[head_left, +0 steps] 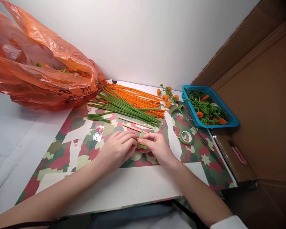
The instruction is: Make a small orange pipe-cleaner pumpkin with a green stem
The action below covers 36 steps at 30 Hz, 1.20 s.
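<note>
Nearest the camera, two bare forearms run up from the near edge of the camouflage-patterned paper mat to the left hand and right hand, whose fingertips are pinched together from both sides on a short green fuzzy pipe-cleaner piece near the mat's middle. Just beyond lie two pale wooden sticks and the bundle of long green and orange pipe cleaners; a roll of green floral tape lies toward the right edge, the blue plastic basket sits at the far right corner, and the orange plastic bag at the far left. With so little held, an uneven squeeze could let the piece slip or kink.
</note>
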Available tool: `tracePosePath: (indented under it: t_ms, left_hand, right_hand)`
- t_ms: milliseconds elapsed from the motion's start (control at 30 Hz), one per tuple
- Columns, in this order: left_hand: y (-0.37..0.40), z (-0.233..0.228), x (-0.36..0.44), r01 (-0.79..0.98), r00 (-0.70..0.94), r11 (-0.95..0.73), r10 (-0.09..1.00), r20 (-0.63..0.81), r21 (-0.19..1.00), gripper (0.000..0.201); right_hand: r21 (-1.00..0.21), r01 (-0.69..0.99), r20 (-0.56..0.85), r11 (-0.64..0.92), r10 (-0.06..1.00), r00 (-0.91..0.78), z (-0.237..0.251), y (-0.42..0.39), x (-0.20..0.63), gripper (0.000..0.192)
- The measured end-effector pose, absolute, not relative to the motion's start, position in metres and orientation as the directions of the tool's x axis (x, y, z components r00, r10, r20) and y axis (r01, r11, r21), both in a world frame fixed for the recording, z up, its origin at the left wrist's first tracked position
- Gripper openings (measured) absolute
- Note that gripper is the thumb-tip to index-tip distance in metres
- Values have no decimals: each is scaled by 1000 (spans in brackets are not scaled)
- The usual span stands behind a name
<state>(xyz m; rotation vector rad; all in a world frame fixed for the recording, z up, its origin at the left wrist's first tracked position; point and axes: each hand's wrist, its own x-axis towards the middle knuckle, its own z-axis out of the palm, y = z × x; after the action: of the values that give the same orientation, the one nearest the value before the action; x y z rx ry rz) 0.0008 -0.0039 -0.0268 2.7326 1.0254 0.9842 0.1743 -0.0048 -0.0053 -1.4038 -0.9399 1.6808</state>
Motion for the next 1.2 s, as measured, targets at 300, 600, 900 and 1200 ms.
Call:
tracePosePath:
  t_ms: [300, 600, 900, 1200]
  left_hand:
    - [-6, -25, 8, 487, 545, -744, 668, 507, 458, 20]
    - [-14, -17, 11, 461, 437, -689, 725, 533, 559, 21]
    - [-10, -16, 7, 463, 378, -667, 744, 551, 583, 20]
    - [-5, -11, -1, 637, 476, -769, 448, 757, 54, 16]
  right_hand:
    - [-970, 241, -91, -39, 974, -208, 10, -6, 180, 8]
    - [-895, 353, 219, 274, 957, -189, 18, -20, 177, 11]
    - [-603, 513, 519, 611, 788, -329, 19, -26, 176, 18]
    - [-966, 148, 206, 210, 978, -37, 10, -30, 185, 21]
